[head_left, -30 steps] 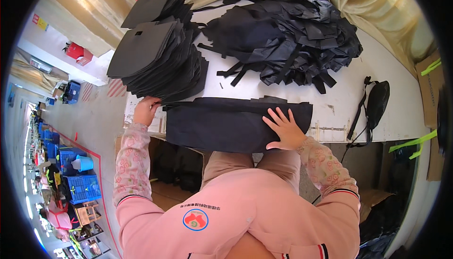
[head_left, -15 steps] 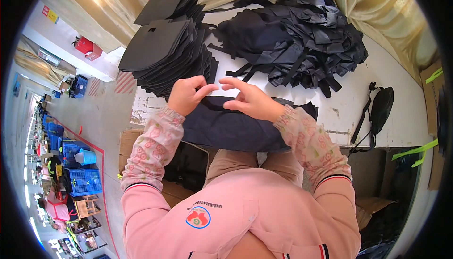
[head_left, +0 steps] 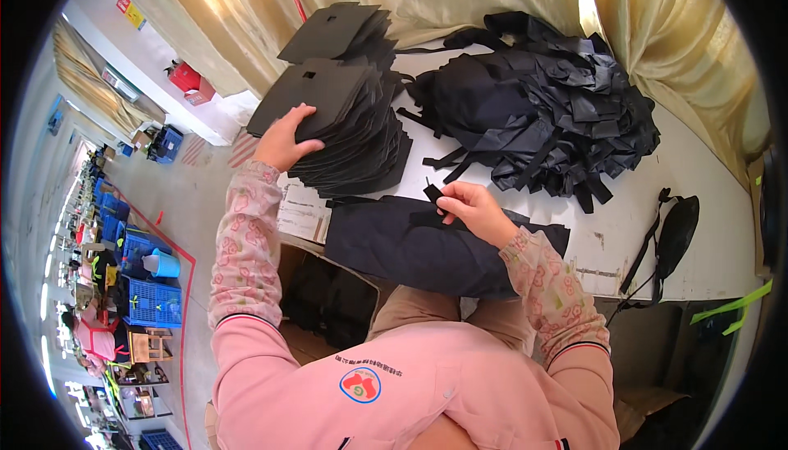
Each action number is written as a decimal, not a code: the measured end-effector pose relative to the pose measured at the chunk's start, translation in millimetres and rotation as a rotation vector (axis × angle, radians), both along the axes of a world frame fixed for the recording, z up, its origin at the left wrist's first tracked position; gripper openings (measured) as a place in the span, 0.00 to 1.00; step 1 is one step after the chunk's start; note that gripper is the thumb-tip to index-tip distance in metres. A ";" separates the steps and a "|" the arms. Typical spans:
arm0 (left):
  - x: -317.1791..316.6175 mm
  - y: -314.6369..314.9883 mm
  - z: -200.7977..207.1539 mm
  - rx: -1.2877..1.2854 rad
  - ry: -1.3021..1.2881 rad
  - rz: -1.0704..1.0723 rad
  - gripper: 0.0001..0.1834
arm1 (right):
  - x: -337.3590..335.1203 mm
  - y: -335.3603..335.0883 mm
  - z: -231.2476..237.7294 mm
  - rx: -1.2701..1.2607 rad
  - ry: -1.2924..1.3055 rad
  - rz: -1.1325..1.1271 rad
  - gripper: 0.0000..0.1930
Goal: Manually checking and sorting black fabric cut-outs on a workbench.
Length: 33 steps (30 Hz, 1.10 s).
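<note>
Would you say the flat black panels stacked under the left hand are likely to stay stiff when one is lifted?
Probably fairly stiff: the stacked panels lie flat with straight edges, unlike the floppy fabric heap. Likely light, since the left hand lifts one by its edge. The fanned stack might slide if pushed.

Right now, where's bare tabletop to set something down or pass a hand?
Biggest free patch: white table right of the tangled strap pile, above the black pouch. A narrow strip runs between the stack of black panels and the strap pile. Crowded: left end under the left hand, and the front edge, where the right hand rests on dark fabric.
</note>
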State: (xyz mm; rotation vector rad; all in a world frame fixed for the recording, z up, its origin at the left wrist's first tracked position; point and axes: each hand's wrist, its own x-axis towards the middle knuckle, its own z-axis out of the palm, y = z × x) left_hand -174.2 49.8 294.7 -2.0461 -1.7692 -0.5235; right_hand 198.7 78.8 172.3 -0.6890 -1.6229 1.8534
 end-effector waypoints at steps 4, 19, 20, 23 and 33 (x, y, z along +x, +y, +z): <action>-15.2 6.1 9.7 -0.351 -0.273 0.052 0.32 | 3.9 2.5 -3.5 -0.009 -0.007 0.016 0.08; 120.9 -78.8 33.7 0.287 -0.317 -0.209 0.24 | 8.1 3.4 -10.6 0.528 -0.014 -0.567 0.05; 142.3 -97.3 33.1 0.158 -0.409 -0.224 0.24 | 7.1 3.2 1.7 0.589 0.020 -0.611 0.04; 170.3 -110.4 10.0 -0.016 -0.571 -0.375 0.25 | -1.3 3.4 23.2 0.567 0.089 -0.616 0.04; 166.0 -102.0 -32.9 -0.374 -0.769 -0.396 0.25 | 7.5 -6.7 -3.3 0.525 -0.005 -0.609 0.06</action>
